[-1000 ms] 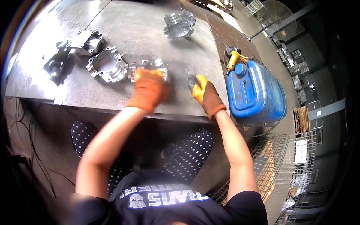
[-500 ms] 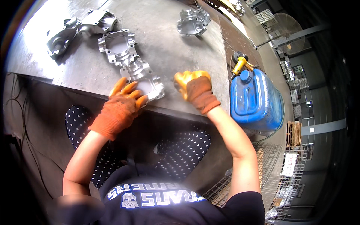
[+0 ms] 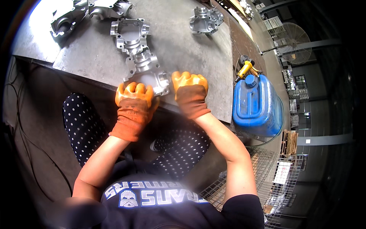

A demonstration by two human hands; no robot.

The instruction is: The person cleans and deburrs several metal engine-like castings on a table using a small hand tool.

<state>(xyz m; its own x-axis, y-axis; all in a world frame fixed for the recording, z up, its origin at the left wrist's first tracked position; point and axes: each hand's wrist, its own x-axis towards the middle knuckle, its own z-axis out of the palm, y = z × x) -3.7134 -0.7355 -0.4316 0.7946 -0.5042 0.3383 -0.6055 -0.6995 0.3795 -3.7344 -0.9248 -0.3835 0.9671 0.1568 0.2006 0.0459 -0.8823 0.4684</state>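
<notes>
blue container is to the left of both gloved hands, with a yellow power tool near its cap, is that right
No, the side is wrong: the head view shows the blue container to the right of both the left hand and the right hand, with a yellow power tool near its cap.

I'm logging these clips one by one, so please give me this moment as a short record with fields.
Left hand: orange-gloved, fingers curled over the near edge of the near casting
Right hand: orange-gloved, closed beside that casting; anything inside is hidden
Second casting: just beyond the near one
Upper-left castings: two, side by side
Upper-right casting: apart from the others
Table: grey, under all castings
Blue jug: right of the table
Yellow tool: beyond the jug
</notes>
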